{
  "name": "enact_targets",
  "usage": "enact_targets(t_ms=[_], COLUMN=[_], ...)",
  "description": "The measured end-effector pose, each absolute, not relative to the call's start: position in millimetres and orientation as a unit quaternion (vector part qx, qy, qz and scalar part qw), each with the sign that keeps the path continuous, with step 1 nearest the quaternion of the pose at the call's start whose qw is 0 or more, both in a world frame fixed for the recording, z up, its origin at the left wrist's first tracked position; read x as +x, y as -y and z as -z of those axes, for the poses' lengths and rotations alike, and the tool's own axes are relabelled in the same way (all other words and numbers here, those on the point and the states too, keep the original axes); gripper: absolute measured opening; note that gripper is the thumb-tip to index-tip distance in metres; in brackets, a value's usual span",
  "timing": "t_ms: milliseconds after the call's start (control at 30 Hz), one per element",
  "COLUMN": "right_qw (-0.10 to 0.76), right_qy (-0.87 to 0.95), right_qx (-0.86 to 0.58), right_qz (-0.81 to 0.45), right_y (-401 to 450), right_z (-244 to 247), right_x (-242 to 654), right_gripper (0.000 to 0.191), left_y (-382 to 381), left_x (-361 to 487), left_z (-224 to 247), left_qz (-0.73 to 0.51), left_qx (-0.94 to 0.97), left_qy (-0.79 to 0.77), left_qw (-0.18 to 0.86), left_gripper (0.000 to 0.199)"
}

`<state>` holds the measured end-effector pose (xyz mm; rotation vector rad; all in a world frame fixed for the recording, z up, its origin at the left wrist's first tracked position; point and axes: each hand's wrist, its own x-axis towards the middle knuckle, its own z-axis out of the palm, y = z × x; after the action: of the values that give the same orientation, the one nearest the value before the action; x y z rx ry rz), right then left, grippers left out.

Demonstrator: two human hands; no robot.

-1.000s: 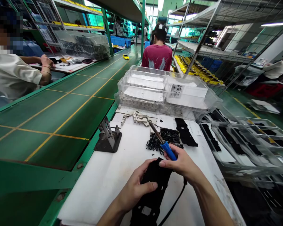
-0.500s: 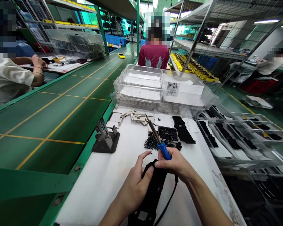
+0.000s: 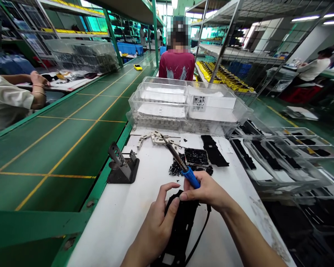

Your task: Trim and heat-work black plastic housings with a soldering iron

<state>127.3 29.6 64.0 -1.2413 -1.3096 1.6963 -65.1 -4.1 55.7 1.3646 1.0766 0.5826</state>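
Left hand (image 3: pixel 156 222), bottom centre of frame: held black piece (image 3: pixel 180 230), thumb on its upper end, index finger stretched out clear of it, other fingers hidden. Black piece ran from just below frame centre down to the bottom edge, with cut-outs along it. Right hand (image 3: pixel 204 191), right of centre: fingers closed round blue handle of soldering iron (image 3: pixel 183 165), thumb at top of black piece beside left thumb. Whether the right fingers also gripped the piece underneath: couldn't tell. Iron tip pointed to upper left, in front of pale parts (image 3: pixel 161 139). Cable (image 3: pixel 202 234) curved down beside black piece.

White tabletop (image 3: pixel 114 222) also had metal stand (image 3: pixel 125 168) at centre left, box of small black bits (image 3: pixel 196 156) near centre with loose bits (image 3: pixel 176 167) around it, second black piece (image 3: pixel 214 151) right of the box. Clear bins (image 3: pixel 158 111) upper centre; trays (image 3: pixel 267 159) with black pieces, right. Green conveyor (image 3: pixel 69 137) on the left carried yellow item (image 3: pixel 137 67). Co-worker in maroon top (image 3: pixel 176 65), upper centre.
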Motion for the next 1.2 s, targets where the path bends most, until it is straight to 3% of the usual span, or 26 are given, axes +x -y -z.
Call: enact_targets(t_ms=[200, 533, 967, 1033, 1200], right_qw=[0.349, 0.37, 0.365, 0.365, 0.386], right_qy=[0.492, 0.637, 0.679, 0.663, 0.521], right_qx=[-0.458, -0.461, -0.457, -0.482, -0.564], right_qz=[-0.653, -0.495, -0.444, -0.441, -0.511], right_y=[-22.4, -12.8, -15.2, -13.4, -12.5], right_z=[-59.8, -52.7, -64.0, -66.1, -69.1], right_x=[134.9, 138.6, 131.5, 129.4, 121.6], right_gripper=[0.037, 0.024, 0.028, 0.029, 0.031], left_y=[5.2, 8.5, 5.2, 6.3, 19.1], left_x=[-62.4, -60.2, -58.9, -57.3, -51.1], left_z=[-61.2, -62.1, -63.4, -59.7, -48.1], left_qz=[-0.242, -0.223, -0.209, -0.218, -0.291], left_qx=[0.608, 0.642, 0.637, 0.649, 0.786], left_qy=[-0.48, -0.495, -0.507, -0.524, -0.48], left_qw=[0.584, 0.542, 0.542, 0.507, 0.26], left_gripper=[0.051, 0.043, 0.035, 0.034, 0.043])
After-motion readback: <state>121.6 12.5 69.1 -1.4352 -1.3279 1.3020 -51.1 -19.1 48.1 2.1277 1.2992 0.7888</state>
